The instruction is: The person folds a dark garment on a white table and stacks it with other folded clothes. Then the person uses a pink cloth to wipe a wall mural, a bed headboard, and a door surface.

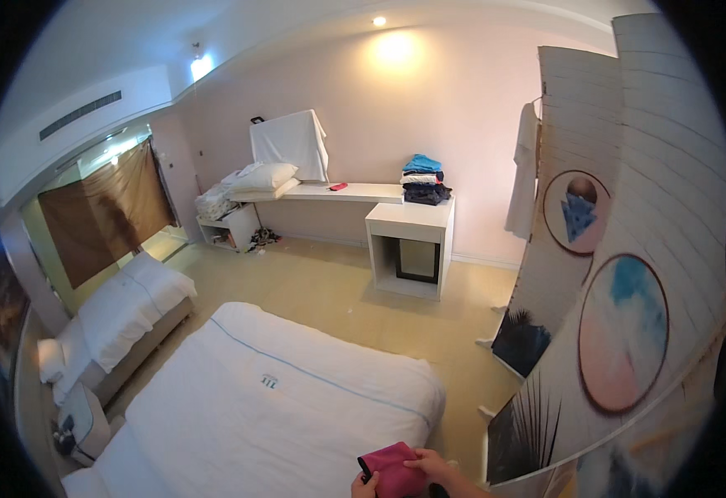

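A pink cloth item (395, 468) with a dark edge is held between both hands at the bottom of the view. My left hand (365, 485) pinches its dark-edged left side, thumb on top. On its right side, the fingers of my right hand (430, 464) grip the fabric. The lower part of the cloth is cut off by the frame. Just beyond and to the left of it lies a bed (288, 398) with a white cover, a thin blue stripe and printed lettering.
A second bed (133, 311) and a nightstand (86, 423) are at the left. Along the far wall, a white desk (363, 192) bears pillows (263, 177), a pink item (338, 187) and folded clothes (424, 180). A painted folding screen (637, 218) stands at the right.
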The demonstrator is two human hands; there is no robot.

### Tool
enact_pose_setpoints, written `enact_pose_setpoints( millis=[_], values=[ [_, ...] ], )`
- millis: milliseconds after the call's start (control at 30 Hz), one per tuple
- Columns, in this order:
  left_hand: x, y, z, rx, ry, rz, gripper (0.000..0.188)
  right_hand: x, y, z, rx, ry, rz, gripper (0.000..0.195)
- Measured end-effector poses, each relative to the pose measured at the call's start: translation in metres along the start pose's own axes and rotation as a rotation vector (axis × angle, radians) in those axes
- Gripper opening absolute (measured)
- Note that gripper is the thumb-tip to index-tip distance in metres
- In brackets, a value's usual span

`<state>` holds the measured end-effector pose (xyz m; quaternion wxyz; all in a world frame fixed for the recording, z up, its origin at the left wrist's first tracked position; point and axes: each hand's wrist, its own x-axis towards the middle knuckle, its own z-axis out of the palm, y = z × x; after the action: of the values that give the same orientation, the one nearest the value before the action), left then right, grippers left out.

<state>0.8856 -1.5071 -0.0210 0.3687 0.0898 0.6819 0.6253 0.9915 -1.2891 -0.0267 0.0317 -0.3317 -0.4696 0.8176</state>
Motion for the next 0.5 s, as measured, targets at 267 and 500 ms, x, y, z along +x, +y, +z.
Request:
enact_pose_setpoints(
  millis=[267, 500],
  values=[
    [0.122, 0.019, 0.182, 0.123, -0.091, 0.181, 0.034, 0.051, -0.076, -0.075, -0.519, 0.166, -0.208, 0.041],
    [0.173, 0.086, 0.266, 0.276, -0.161, 0.378, 0.04, 0.097, -0.178, -0.111, -0.17, 0.109, -0.193, 0.025]
  ],
)
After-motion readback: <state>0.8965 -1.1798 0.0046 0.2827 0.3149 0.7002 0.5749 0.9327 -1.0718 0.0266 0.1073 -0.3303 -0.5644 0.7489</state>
